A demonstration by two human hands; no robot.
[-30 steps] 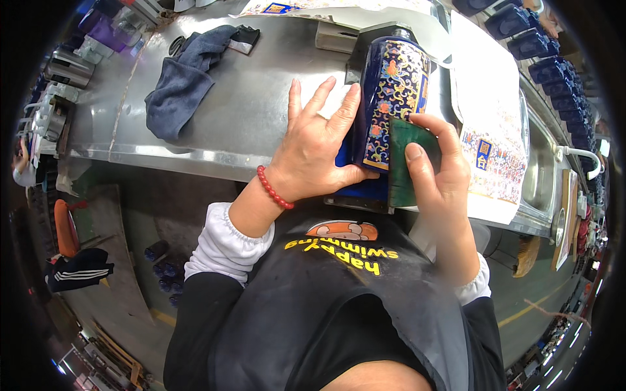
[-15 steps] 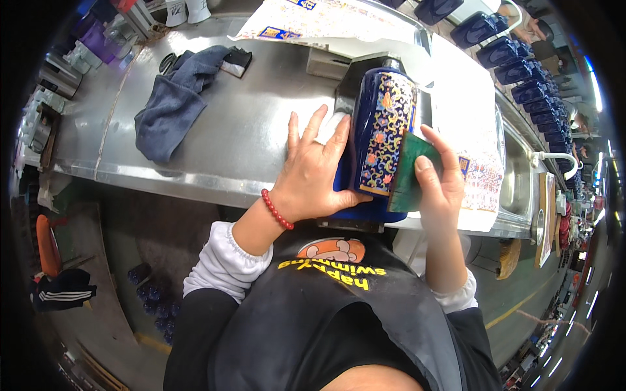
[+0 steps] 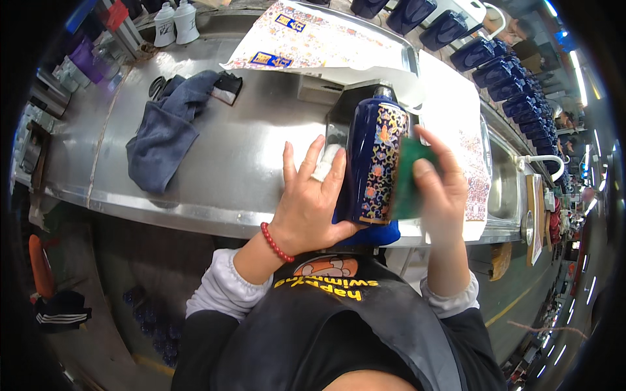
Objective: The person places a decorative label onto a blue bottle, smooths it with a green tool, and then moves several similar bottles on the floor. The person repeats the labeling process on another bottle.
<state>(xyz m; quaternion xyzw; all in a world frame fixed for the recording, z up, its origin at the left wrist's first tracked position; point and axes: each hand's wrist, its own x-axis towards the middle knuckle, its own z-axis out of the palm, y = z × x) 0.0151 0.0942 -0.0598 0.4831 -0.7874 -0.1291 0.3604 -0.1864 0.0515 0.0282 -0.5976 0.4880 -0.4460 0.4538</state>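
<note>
A dark blue ceramic bottle (image 3: 362,153) lies on its side with its neck away from me, over a blue cloth (image 3: 385,234). A colourful floral decal (image 3: 385,148) covers its upper right face. My left hand (image 3: 305,212) is spread beside the bottle, its thumb against the base end; a white wrap-like piece (image 3: 326,162) shows at its fingers. My right hand (image 3: 443,186) pinches a flat green scraper (image 3: 407,179) along the decal's right edge. The scraper and that hand are blurred by motion.
A grey-blue cloth (image 3: 163,133) lies on the steel table (image 3: 241,163) at left. Patterned decal sheets (image 3: 326,39) lie behind the bottle, with white paper to its right. A sink (image 3: 503,179) is at right. Several blue bottles (image 3: 486,55) line the far right side.
The view has shifted, so the table and bottle appear lower. The scraper stays at the decal's right edge but is now blurred. My left hand keeps its place at the bottle's base.
</note>
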